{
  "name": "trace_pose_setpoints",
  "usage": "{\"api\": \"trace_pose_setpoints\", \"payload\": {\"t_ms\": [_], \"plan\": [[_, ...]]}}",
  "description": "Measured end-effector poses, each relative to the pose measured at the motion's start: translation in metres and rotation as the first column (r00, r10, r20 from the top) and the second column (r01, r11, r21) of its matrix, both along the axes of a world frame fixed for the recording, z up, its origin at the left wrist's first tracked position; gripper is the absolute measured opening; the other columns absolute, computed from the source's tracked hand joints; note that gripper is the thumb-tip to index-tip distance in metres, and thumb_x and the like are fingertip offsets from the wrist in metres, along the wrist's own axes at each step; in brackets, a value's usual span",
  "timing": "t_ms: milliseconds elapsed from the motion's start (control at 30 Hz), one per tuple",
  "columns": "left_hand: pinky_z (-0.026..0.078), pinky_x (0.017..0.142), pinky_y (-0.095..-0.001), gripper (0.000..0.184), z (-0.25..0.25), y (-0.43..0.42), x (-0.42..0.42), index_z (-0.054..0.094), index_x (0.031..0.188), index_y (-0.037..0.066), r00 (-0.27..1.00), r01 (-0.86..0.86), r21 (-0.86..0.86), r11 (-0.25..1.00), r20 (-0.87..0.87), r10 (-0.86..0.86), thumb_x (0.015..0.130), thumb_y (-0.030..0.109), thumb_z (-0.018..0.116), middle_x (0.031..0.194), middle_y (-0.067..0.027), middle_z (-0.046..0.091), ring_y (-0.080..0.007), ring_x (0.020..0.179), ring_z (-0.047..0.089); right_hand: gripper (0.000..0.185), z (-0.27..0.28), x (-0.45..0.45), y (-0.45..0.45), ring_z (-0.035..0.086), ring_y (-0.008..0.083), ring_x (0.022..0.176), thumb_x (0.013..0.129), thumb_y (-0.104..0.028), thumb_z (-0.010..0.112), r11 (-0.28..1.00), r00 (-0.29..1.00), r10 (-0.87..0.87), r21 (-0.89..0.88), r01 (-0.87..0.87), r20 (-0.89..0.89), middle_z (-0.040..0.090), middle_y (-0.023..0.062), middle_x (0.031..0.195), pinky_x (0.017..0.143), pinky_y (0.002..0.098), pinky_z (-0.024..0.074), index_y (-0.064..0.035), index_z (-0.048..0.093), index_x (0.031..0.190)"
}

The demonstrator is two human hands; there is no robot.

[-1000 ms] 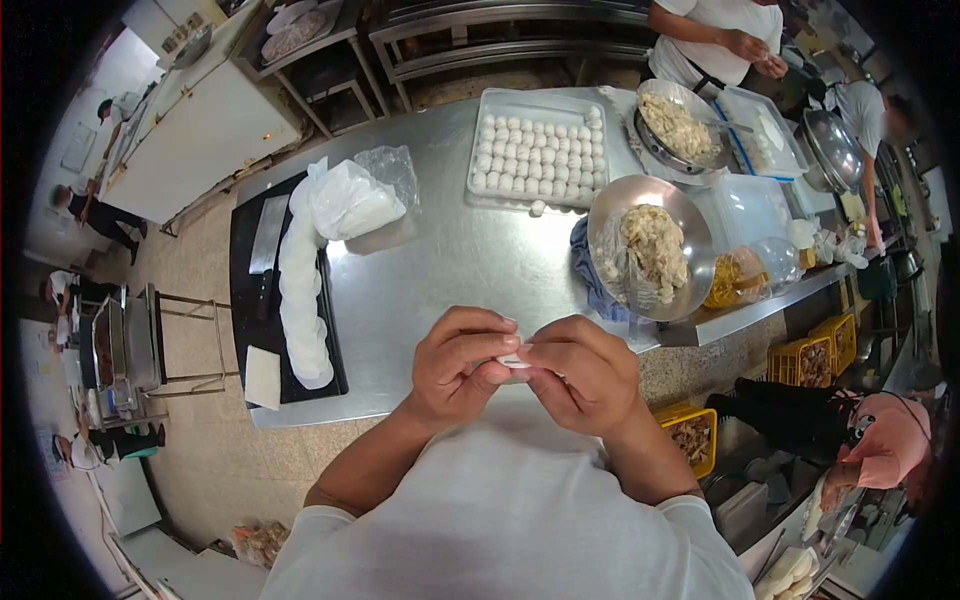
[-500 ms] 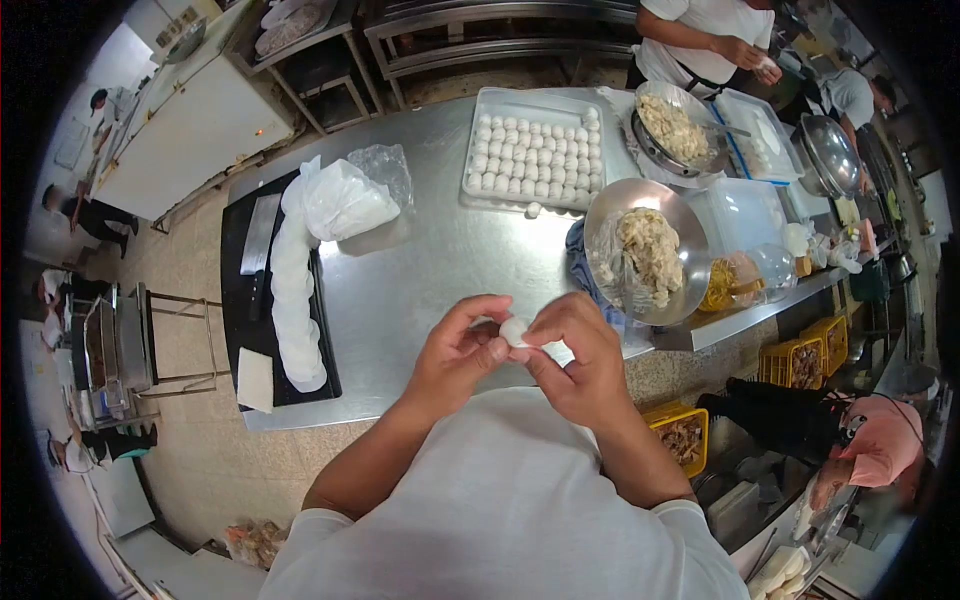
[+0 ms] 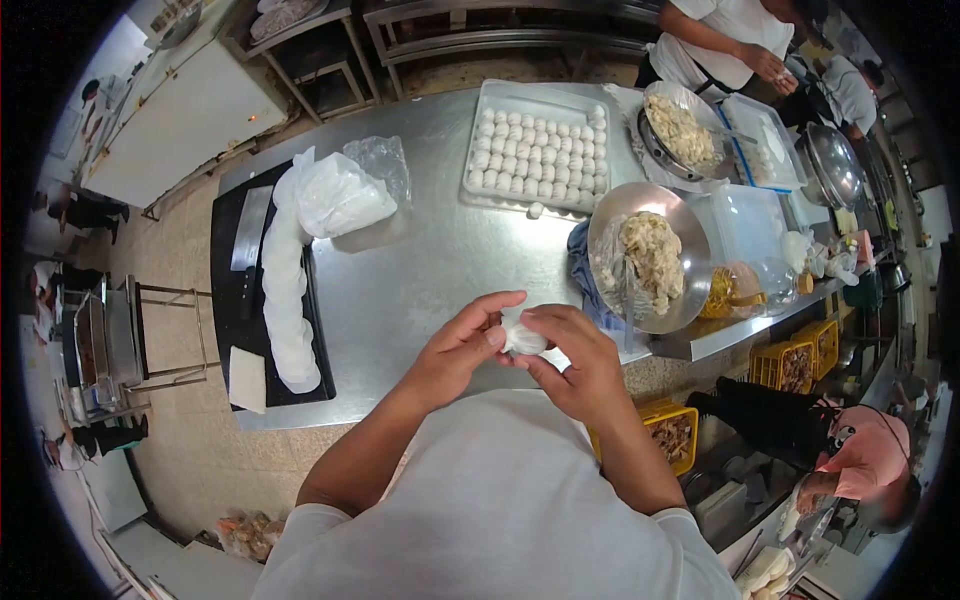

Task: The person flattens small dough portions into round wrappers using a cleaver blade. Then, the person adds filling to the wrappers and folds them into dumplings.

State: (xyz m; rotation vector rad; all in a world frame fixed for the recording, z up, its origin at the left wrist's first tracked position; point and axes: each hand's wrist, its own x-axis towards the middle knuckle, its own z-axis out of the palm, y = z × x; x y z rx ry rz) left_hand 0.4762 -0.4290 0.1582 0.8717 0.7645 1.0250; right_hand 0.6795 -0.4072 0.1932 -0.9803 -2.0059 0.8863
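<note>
A small white dumpling (image 3: 526, 341) with pleated-looking dough is held between my two hands, above the near edge of the steel table (image 3: 400, 290). My left hand (image 3: 458, 352) pinches its left side with thumb and fingers. On the other side, my right hand (image 3: 580, 358) has its thumb and fingertips curled around it. Beyond my right hand stands a metal bowl (image 3: 697, 297) of pale, chunky filling (image 3: 655, 255), with a spatula (image 3: 629, 305) resting in it. Farther away, a clear tray (image 3: 545, 92) holds rows of round white dumplings, and a single dumpling (image 3: 535, 210) sits just outside its front edge.
On the left, a black board (image 3: 230, 220) bears a knife (image 3: 250, 235), overlapping white dough wrappers (image 3: 287, 320) and a pale block (image 3: 247, 380). A plastic bag (image 3: 345, 197) lies alongside. A co-worker (image 3: 700, 45) stands across the table; another person (image 3: 870, 450) bends at lower right.
The dumpling has turned in my fingers, and more of its pleated side shows. My right fingers have shifted over its top. The whole view has moved slightly.
</note>
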Motion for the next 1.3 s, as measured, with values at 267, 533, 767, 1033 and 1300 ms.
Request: {"api": "trace_pose_setpoints", "payload": {"t_ms": [267, 533, 767, 1033, 1300], "plan": [[0.049, 0.082, -0.0281, 0.043, -0.017, 0.018, 0.001, 0.052, 0.145, 0.004, 0.956, 0.086, 0.133, 0.987, -0.289, -0.044, 0.102, 0.005, 0.049, 0.092, 0.0000, 0.052, -0.0100, 0.086, 0.053, 0.041, -0.012, 0.000, 0.010, 0.069, 0.0335, 0.100, 0.078, -0.004, 0.080, 1.000, 0.997, 0.007, 0.008, -0.007, 0.074, 0.066, 0.0144, 0.117, 0.078, 0.0395, 0.0582, -0.0044, 0.065, 0.116], [0.049, 0.098, -0.0382, 0.043, -0.074, 0.131, 0.001, 0.052, 0.142, 0.003, 0.740, 0.181, 0.491, 0.852, -0.638, 0.211, 0.102, 0.016, 0.057, 0.116, -0.0129, 0.065, -0.0246, 0.107, 0.063, 0.038, -0.050, 0.029, 0.026, 0.068, 0.0264, 0.089, 0.077, 0.002, 0.081, 0.959, 0.974, -0.188, -0.189, 0.210, 0.128, 0.066, 0.0142, 0.113, 0.072, 0.0333, 0.0578, -0.0019, 0.066, 0.112], [0.052, 0.093, -0.0441, 0.028, -0.143, 0.220, -0.012, 0.066, 0.117, 0.006, 0.169, 0.393, 0.542, 0.743, -0.837, 0.521, 0.090, 0.013, 0.064, 0.110, -0.0131, 0.064, -0.0329, 0.106, 0.061, 0.037, -0.062, 0.045, 0.025, 0.067, 0.0226, 0.084, 0.078, 0.001, 0.082, 0.926, 0.956, -0.247, -0.253, 0.281, 0.159, 0.066, 0.0135, 0.109, 0.070, 0.0304, 0.0578, -0.0004, 0.066, 0.111], [0.056, 0.081, -0.0441, 0.009, -0.137, 0.217, -0.016, 0.062, 0.094, 0.007, 0.074, 0.430, 0.463, 0.775, -0.874, 0.481, 0.090, 0.007, 0.055, 0.100, -0.0108, 0.061, -0.0307, 0.097, 0.065, 0.036, -0.066, 0.048, 0.016, 0.068, 0.0224, 0.080, 0.080, -0.001, 0.082, 0.934, 0.963, -0.211, -0.255, 0.249, 0.168, 0.066, 0.0135, 0.108, 0.068, 0.0319, 0.0568, 0.0001, 0.066, 0.112], [0.055, 0.077, -0.0438, 0.009, -0.134, 0.113, -0.048, 0.063, 0.092, 0.006, 0.052, 0.387, 0.419, 0.821, -0.899, 0.434, 0.086, 0.005, 0.056, 0.095, -0.0103, 0.061, -0.0297, 0.096, 0.064, 0.036, -0.070, 0.044, 0.000, 0.068, 0.0211, 0.078, 0.080, 0.001, 0.080, 0.931, 0.973, -0.185, -0.292, 0.218, 0.135, 0.065, 0.0138, 0.107, 0.066, 0.0308, 0.0560, -0.0002, 0.065, 0.113]]}}
